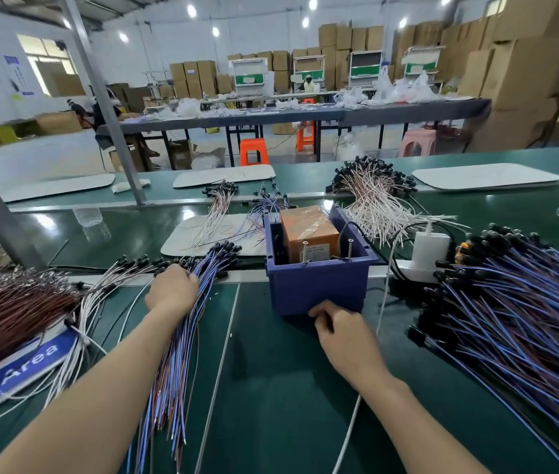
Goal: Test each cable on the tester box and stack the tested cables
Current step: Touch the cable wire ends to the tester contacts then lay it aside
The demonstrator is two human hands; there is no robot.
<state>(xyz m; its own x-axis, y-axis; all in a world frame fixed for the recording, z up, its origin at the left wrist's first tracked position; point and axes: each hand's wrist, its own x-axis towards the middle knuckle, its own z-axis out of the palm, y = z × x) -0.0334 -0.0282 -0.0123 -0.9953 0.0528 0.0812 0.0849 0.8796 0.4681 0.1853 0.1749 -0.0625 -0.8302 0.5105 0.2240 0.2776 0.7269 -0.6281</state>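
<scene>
At a green factory worktop, seen from the head camera, a person's left hand lies over a fanned blue cable bundle. Its grip is curled round the cables just behind their black plugs, and the hand covers several of those plugs. The right hand sits at the lower front edge of the blue tester box with its fingers curled under. The back of the hand hides them, so whether that grip holds anything cannot be told. Inside the box stand an orange block and two upright screws. A heap of blue cables sprawls to the right, crowding a white adaptor. White-and-pink cables pile up behind the box, and more lie on a white mat. Brown wires crowd the left edge beside a blue sign. A grey post slants up at left; an orange stool and stacked cartons stand beyond.
</scene>
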